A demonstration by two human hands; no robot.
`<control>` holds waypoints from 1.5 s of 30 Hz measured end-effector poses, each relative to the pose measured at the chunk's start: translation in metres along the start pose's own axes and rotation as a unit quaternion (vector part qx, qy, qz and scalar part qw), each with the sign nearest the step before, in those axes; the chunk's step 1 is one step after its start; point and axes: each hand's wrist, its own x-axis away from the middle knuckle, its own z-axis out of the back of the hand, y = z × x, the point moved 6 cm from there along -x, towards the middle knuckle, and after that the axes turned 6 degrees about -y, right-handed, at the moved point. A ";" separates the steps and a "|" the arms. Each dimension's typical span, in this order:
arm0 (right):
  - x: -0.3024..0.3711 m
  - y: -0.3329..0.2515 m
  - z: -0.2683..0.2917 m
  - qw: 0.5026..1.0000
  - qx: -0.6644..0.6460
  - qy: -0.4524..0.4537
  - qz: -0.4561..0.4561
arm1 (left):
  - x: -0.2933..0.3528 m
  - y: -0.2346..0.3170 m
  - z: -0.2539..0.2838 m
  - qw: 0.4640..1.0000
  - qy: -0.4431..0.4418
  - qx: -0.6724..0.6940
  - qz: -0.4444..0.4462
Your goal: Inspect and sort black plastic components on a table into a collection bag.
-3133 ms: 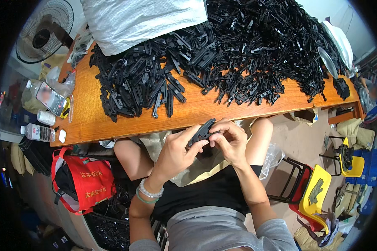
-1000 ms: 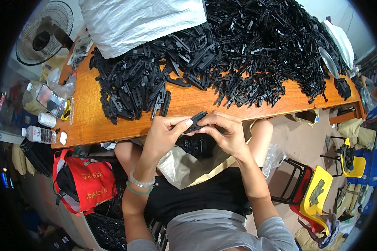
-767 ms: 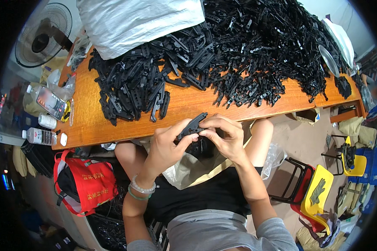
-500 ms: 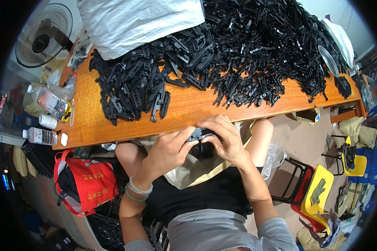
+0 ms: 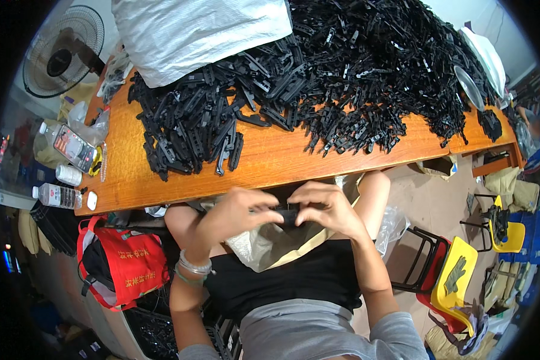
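My left hand (image 5: 241,211), smeared by motion, hangs over an open beige sack (image 5: 264,243) on my lap, its thumb and fingers apart. Opposite it, my right hand (image 5: 329,207) has its thumb spread from its curved fingers. A black plastic piece (image 5: 289,217) shows between the two thumbs, above the sack's dark mouth; whether it touches either thumb is hard to make out. Beyond my hands, a heap of long black plastic parts (image 5: 192,120) lies on the wooden table (image 5: 270,163), with a larger pile of small black plastic parts (image 5: 366,84) to its right.
A white woven sack (image 5: 204,36) covers part of the heap. At the table's left end are a phone (image 5: 75,147), a water bottle (image 5: 59,195) and a white roll (image 5: 69,174). A fan (image 5: 60,60) stands far left, a red bag (image 5: 132,261) beside me, yellow chairs (image 5: 459,267) at right.
My hands have drawn apart and lowered slightly toward the sack. The black plastic piece, gripped between both hands before, now shows lower between the thumbs, and the fingers have opened.
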 end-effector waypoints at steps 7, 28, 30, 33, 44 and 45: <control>-0.014 0.008 0.057 0.827 0.503 0.247 -0.044 | -0.055 -0.026 0.061 0.904 0.321 -0.280 -0.045; -0.016 0.011 0.055 0.936 0.274 0.216 0.043 | -0.012 -0.041 0.054 0.856 0.388 0.342 0.006; -0.023 0.006 0.052 0.926 0.326 0.188 0.038 | -0.009 -0.041 0.031 0.820 0.335 0.464 0.018; -0.033 0.002 0.039 0.900 0.406 0.156 0.034 | -0.004 -0.049 0.004 0.797 0.288 0.530 0.023; -0.015 0.005 0.032 0.915 0.287 0.280 0.042 | 0.001 -0.049 -0.042 0.786 0.233 0.572 0.038; -0.011 0.007 0.033 0.929 0.207 0.306 0.013 | 0.001 -0.046 -0.041 0.786 0.234 0.572 0.039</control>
